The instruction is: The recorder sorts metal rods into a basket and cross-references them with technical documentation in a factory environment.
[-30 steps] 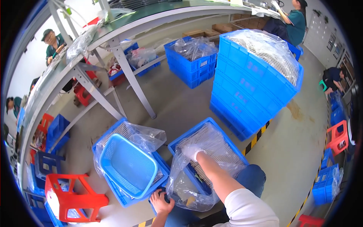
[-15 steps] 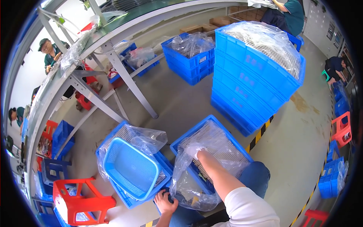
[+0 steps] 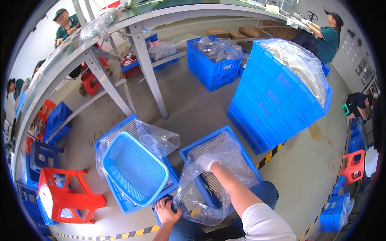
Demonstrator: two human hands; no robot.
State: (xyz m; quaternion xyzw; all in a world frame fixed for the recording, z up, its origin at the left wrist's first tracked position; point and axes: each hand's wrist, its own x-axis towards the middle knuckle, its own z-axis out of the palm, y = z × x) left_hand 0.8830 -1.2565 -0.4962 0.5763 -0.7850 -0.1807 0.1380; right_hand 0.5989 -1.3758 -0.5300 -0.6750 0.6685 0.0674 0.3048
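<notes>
My right hand (image 3: 207,161), in a white glove, reaches into the blue crate (image 3: 246,152) in front of me. It is closed on the folds of a clear plastic bag (image 3: 193,184); its fingertips blend into the film. Beneath the film, rows of thin, light-coloured strips (image 3: 230,161) fill the crate. On my left knee rests my bare left hand (image 3: 168,212), fingers apart and holding nothing. Just beyond it, a light-blue perforated basket (image 3: 136,168) sits tilted on another blue crate (image 3: 172,182), whose similar strips are partly covered by clear plastic.
A tall stack of blue crates (image 3: 277,100) stands ahead to the right. Table legs (image 3: 150,76) come down at the far left. A red stool (image 3: 70,193) stands left of the basket. More crates (image 3: 213,70) sit under the table. Several people work farther off.
The whole view has turned slightly. My right hand remains at the bag, and more of the strips beside it show. My left hand stays on my knee.
</notes>
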